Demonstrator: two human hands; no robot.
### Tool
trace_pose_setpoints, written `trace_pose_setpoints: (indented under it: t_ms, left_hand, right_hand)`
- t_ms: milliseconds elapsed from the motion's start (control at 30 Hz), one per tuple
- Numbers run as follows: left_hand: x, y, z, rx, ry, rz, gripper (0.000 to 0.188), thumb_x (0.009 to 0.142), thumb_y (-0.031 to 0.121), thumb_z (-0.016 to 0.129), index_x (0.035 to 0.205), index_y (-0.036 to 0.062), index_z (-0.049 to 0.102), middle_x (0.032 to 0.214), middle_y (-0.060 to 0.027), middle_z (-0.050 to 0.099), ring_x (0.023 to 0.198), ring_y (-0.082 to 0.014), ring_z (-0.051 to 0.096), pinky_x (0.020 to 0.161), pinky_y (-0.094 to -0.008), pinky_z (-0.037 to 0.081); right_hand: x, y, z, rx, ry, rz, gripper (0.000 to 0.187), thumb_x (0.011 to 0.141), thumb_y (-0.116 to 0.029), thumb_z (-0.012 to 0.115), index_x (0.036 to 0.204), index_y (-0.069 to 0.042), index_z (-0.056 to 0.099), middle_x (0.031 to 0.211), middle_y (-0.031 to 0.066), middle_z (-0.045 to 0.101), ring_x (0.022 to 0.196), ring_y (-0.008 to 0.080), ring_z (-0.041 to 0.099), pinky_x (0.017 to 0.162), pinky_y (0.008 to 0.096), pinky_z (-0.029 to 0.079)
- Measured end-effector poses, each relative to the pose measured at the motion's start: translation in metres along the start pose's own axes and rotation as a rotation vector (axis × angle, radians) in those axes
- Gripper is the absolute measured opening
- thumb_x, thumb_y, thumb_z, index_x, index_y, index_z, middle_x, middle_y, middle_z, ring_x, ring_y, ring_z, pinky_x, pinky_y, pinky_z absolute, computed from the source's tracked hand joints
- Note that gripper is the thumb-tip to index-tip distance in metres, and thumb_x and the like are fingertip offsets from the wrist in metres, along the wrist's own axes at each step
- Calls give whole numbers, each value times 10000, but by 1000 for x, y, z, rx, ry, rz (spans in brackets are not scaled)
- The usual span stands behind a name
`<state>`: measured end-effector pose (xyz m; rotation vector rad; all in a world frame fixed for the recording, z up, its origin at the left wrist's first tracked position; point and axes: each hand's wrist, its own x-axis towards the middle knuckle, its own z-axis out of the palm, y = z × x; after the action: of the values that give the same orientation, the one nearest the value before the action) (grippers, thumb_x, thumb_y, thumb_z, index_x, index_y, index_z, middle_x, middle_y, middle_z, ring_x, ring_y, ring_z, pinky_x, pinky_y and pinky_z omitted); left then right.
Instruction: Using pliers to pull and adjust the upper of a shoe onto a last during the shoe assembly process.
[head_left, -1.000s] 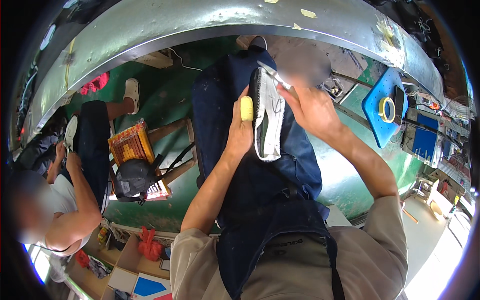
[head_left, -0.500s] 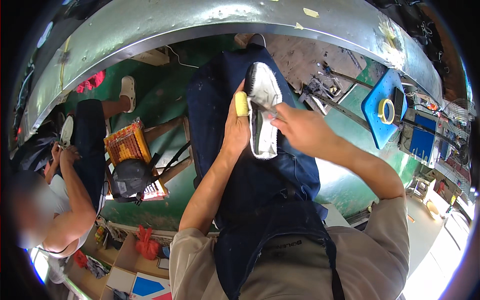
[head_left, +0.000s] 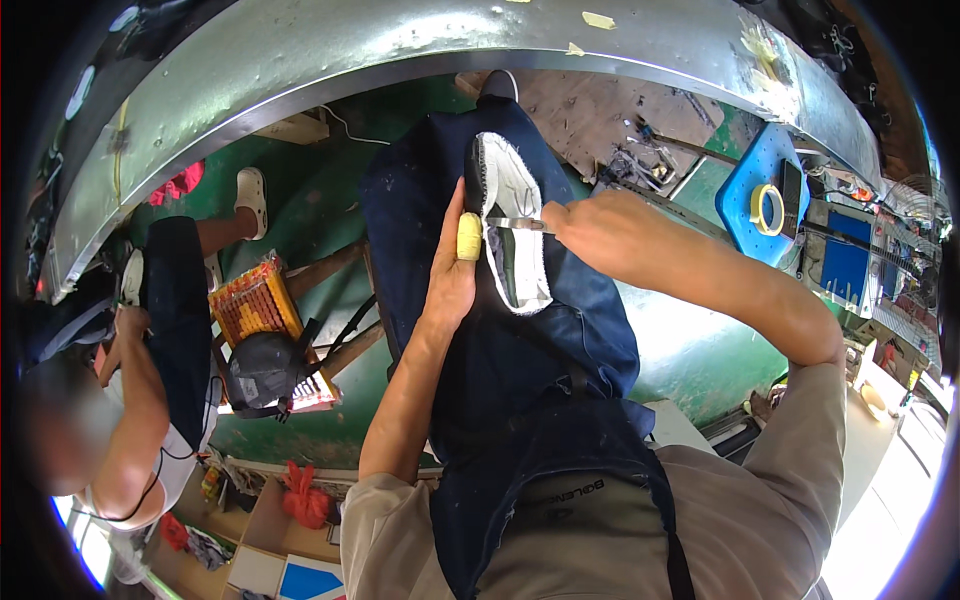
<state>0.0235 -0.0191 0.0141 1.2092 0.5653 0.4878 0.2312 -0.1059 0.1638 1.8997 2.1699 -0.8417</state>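
Observation:
A shoe upper [head_left: 513, 178], white inside with a dark outer side, lies sole-opening up above my apron-covered lap. My left hand [head_left: 452, 275] grips its left side, fingers partly hidden beneath; a thick yellow wrap [head_left: 468, 237] covers the thumb. Closed round a slim, shiny metal tool [head_left: 517, 224], my right hand [head_left: 595, 232] is at the upper's right edge. The tool reaches across the opening to the left rim near the yellow wrap. Its handle is hidden in my fist, so its exact kind does not show.
A metal bench edge [head_left: 350, 42] curves across the front. At right stands a blue board [head_left: 738, 205] with a tape roll [head_left: 767, 210]. A co-worker [head_left: 140, 385] sits at left, beside a beaded stool seat [head_left: 255, 300] bearing a black cap [head_left: 265, 370].
My right hand has turned and drawn slightly right, so the tool now lies crosswise over the opening. The upper and my left hand have shifted a little left.

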Motion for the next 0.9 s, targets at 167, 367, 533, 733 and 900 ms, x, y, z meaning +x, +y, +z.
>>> trace_pose_setpoints:
  t_ms: [167,367,533,733,900]
  left_hand:
    - [3,0,3,-21,2,8,597,1107,192,417,1642,48,196,1684,-124,264,1533,-220,276,1255,-335,195]
    - [3,0,2,83,10,22,610,1110,243,425,1640,42,200,1677,-126,277,1525,-223,288,1248,-335,205]
    - [6,4,1,176,1,37,624,1113,285,431,1639,37,203,1671,-127,288,1519,-226,298,1241,-335,214]
    - [9,24,5,-118,87,-237,607,1110,216,422,1653,88,183,1686,-86,265,1524,-204,289,1250,-343,214]
    - [12,17,-19,-490,-10,-451,784,975,192,686,1617,37,263,1583,-107,425,1442,-203,422,1200,-350,315]
  right_hand:
    - [-2,21,11,31,72,-28,131,958,-95,544,1015,18,513,799,160,667,770,369,702,646,489,531]
    - [5,36,23,328,83,-37,140,1003,-138,566,1064,-22,518,795,147,644,809,370,697,665,486,538]
    - [3,10,-2,-41,94,-1,206,1010,-201,595,953,-8,552,750,153,646,747,325,704,619,450,537]
    - [18,7,35,121,54,89,355,1028,-376,584,929,-37,549,705,100,640,612,310,677,531,426,522]
    - [19,-12,78,374,295,263,355,1026,-392,592,973,-45,536,737,133,657,639,356,673,558,449,531]
